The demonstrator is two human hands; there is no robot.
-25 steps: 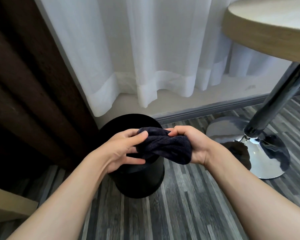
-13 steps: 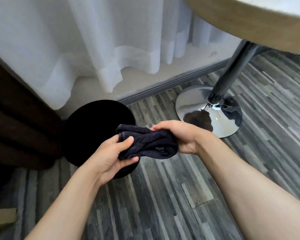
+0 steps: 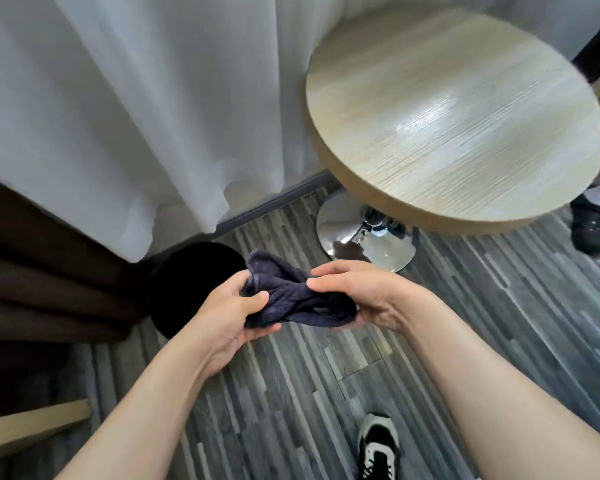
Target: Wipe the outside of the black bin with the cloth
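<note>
The black bin [image 3: 184,285] stands on the floor at centre left, seen from above, its round top dark. A bunched dark navy cloth [image 3: 291,296] is held just right of the bin and above the floor. My left hand [image 3: 232,313] grips the cloth's left end with thumb on top. My right hand [image 3: 357,292] pinches its right end. The cloth does not touch the bin. Part of the bin's right side is hidden behind my left hand and the cloth.
A round wooden table [image 3: 458,116] on a chrome pedestal base [image 3: 364,237] stands at the right. White curtains [image 3: 136,98] hang behind the bin, a dark brown drape [image 3: 42,271] at the left. My shoe [image 3: 378,445] is below; another person's shoe [image 3: 591,226] is at far right.
The view has risen and swung right, so the tabletop now shows from above. Both hands with the cloth have shifted right, off the bin's top.
</note>
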